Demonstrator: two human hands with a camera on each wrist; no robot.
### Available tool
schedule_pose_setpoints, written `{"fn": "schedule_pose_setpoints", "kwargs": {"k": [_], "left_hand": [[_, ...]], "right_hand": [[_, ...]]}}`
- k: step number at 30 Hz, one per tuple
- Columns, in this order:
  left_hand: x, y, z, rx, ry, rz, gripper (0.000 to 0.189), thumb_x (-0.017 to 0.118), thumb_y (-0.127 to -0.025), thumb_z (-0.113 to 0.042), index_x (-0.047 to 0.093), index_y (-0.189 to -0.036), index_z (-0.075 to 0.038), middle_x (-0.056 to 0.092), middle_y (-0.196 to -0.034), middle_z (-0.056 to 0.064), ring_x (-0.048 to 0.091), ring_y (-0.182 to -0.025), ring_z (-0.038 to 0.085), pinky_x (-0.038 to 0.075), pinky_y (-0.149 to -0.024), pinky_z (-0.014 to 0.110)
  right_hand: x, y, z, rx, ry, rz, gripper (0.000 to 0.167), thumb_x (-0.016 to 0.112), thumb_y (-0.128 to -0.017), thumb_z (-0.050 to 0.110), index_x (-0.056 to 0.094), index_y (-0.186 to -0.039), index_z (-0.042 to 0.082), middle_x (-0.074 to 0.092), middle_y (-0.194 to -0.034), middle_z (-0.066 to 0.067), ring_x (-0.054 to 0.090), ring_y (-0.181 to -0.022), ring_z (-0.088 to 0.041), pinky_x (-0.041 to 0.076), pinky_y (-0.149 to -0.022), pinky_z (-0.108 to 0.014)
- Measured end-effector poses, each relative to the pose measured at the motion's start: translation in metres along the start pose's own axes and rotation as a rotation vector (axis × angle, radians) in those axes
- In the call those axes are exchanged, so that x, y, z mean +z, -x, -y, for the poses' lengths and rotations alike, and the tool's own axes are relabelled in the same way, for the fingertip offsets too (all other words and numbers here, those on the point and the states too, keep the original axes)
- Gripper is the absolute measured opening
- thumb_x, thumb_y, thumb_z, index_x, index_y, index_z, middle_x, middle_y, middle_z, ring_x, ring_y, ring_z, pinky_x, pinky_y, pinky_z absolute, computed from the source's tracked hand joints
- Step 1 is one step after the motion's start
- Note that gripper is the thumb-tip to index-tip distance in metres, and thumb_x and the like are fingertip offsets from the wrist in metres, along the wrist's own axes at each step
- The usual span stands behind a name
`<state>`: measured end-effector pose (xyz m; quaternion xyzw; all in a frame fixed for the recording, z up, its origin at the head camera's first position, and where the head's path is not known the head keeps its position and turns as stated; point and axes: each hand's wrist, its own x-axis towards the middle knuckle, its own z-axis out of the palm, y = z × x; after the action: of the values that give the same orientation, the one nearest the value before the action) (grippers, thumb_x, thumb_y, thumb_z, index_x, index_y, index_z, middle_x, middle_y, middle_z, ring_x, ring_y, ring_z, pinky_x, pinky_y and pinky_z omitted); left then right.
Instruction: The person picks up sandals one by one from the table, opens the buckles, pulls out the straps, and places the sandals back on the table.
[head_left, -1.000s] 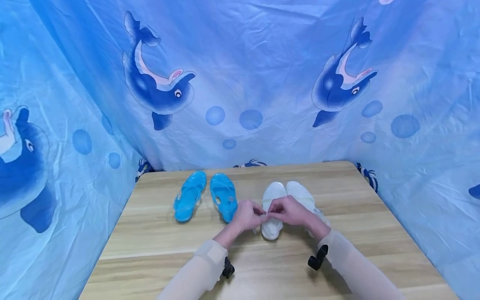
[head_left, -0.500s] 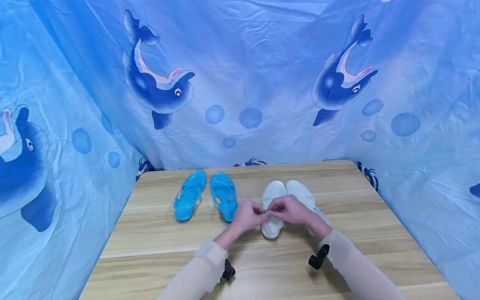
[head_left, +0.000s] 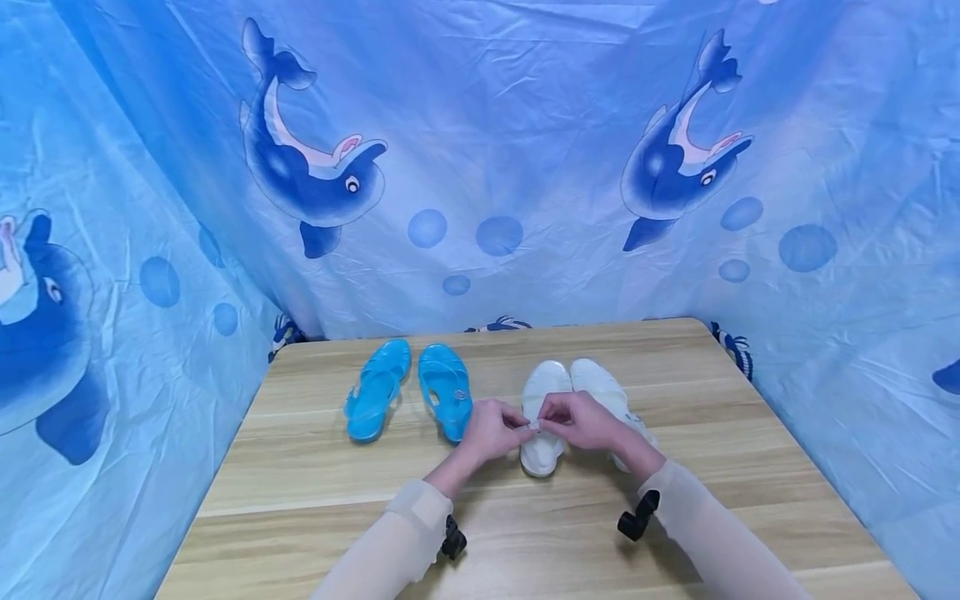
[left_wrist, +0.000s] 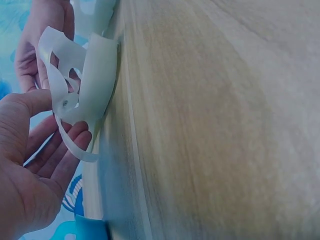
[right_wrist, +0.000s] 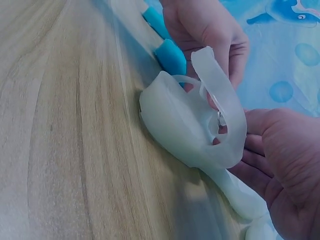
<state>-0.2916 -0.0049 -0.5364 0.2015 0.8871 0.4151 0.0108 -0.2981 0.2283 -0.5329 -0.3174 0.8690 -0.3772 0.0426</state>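
Note:
In the head view, a white sandal (head_left: 542,457) lies flat on the table, its mate, another white sandal (head_left: 600,383), close at its right. My left hand (head_left: 491,433) pinches the left sandal's strap from the left. From the right, my right hand (head_left: 581,419) pinches at the same strap, so the fingertips of both hands nearly meet over the sandal. A small metal buckle (right_wrist: 220,118) shows on the strap in the right wrist view. The white heel strap (right_wrist: 227,105) stands up behind it. Fingers partly hide the strap ends.
Two blue sandals, the left one (head_left: 369,412) and the right one (head_left: 448,392), lie left of my hands. The wooden table (head_left: 300,533) ends at a blue dolphin-print curtain (head_left: 465,125) behind and at both sides.
Both hands stay at the strap with small finger movements. A loose pale strap end seen below the left hand a second ago is out of sight now in the head view.

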Motion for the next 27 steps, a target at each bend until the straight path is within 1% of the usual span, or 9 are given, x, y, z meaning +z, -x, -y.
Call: {"fn": "schedule_pose_setpoints", "kwargs": {"k": [5,8,11,15,18,22,24,27], "left_hand": [[0.0006,0.0005,0.0000,-0.015,-0.011,-0.018,0.017,0.090,-0.085,-0.032,0.087,-0.092,-0.017,0.083,-0.086,-0.003,0.070,-0.073,0.000,0.057,-0.066,0.019],[0.0018,0.0002,0.0006,0.000,-0.014,-0.037,0.016,0.090,-0.084,-0.031,0.088,-0.090,-0.016,0.083,-0.085,-0.002,0.070,-0.072,0.001,0.057,-0.066,0.019],[0.0027,-0.0001,0.0004,0.011,-0.009,-0.042,0.015,0.090,-0.084,-0.030,0.088,-0.089,-0.016,0.083,-0.083,-0.002,0.070,-0.071,0.000,0.056,-0.065,0.019],[0.0015,-0.0003,-0.0011,-0.004,-0.012,-0.037,0.016,0.090,-0.084,-0.032,0.088,-0.089,-0.017,0.083,-0.082,-0.003,0.069,-0.071,-0.001,0.056,-0.066,0.019],[-0.0002,-0.0004,-0.0021,-0.019,-0.023,-0.034,0.018,0.090,-0.084,-0.033,0.087,-0.089,-0.017,0.083,-0.083,-0.003,0.069,-0.072,0.000,0.056,-0.067,0.019],[-0.0006,0.0007,-0.0029,-0.032,-0.033,-0.032,0.019,0.091,-0.083,-0.034,0.087,-0.089,-0.017,0.083,-0.084,-0.002,0.071,-0.073,0.002,0.056,-0.066,0.020],[0.0004,0.0012,-0.0033,-0.033,-0.037,-0.032,0.018,0.092,-0.083,-0.034,0.087,-0.088,-0.017,0.083,-0.084,-0.003,0.071,-0.074,0.003,0.056,-0.066,0.020],[0.0031,0.0008,-0.0039,-0.027,-0.040,-0.040,0.017,0.092,-0.082,-0.033,0.087,-0.088,-0.017,0.083,-0.084,-0.002,0.071,-0.073,0.002,0.056,-0.066,0.020]], "right_hand": [[-0.0010,-0.0025,0.0026,-0.029,0.002,0.006,0.004,0.069,-0.104,0.014,0.071,-0.102,0.012,0.080,-0.097,0.003,0.075,-0.091,-0.007,0.060,-0.083,-0.025],[-0.0018,-0.0049,0.0063,-0.006,-0.004,0.012,0.004,0.070,-0.104,0.018,0.073,-0.103,0.016,0.080,-0.095,0.007,0.075,-0.089,-0.005,0.059,-0.081,-0.025],[-0.0021,-0.0060,0.0087,0.033,-0.015,0.016,0.004,0.072,-0.103,0.022,0.075,-0.102,0.020,0.080,-0.093,0.010,0.074,-0.086,-0.003,0.059,-0.081,-0.023],[-0.0014,-0.0062,0.0088,0.051,-0.011,0.010,0.004,0.074,-0.102,0.021,0.076,-0.099,0.022,0.080,-0.091,0.010,0.073,-0.084,-0.001,0.059,-0.080,-0.023],[-0.0003,-0.0048,0.0071,0.044,-0.007,0.002,0.006,0.074,-0.101,0.017,0.074,-0.096,0.020,0.080,-0.092,0.010,0.073,-0.085,-0.002,0.059,-0.080,-0.023],[0.0012,-0.0013,0.0044,0.021,-0.012,-0.005,0.007,0.072,-0.102,0.013,0.070,-0.097,0.017,0.080,-0.095,0.007,0.074,-0.089,-0.004,0.060,-0.081,-0.023],[0.0015,-0.0001,0.0035,0.007,-0.008,-0.011,0.004,0.071,-0.103,0.013,0.071,-0.099,0.015,0.080,-0.096,0.005,0.074,-0.090,-0.006,0.060,-0.082,-0.024],[0.0009,0.0006,0.0039,0.008,0.003,-0.022,0.001,0.071,-0.103,0.016,0.072,-0.103,0.016,0.080,-0.097,0.004,0.074,-0.091,-0.006,0.059,-0.082,-0.024]]}}
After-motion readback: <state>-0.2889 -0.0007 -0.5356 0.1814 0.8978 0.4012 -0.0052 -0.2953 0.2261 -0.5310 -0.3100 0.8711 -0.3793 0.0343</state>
